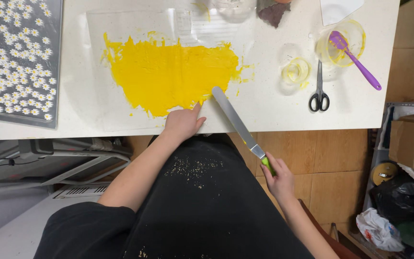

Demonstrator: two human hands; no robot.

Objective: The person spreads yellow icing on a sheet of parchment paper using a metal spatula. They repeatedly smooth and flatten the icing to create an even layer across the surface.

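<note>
From above: right hand (279,181) is wrapped around the green handle of a long palette knife (238,123), its tip at the edge of the yellow paste (168,74) spread on a clear sheet (97,72). Left hand (184,122) holds nothing, fingers pressing the sheet's near edge. Scissors (319,91) lie further right.

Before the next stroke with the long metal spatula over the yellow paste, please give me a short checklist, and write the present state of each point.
1. Right hand grips the green handle of the long metal spatula: ok.
2. Spatula tip reaches the edge of the yellow paste: ok.
3. Left hand presses down the clear plastic sheet near its front edge: ok.
4. Paste spread evenly: not ok, edges are ragged.
5. Black-handled scissors lie apart from the sheet: ok.
6. Blade clean underneath: cannot tell.
</note>
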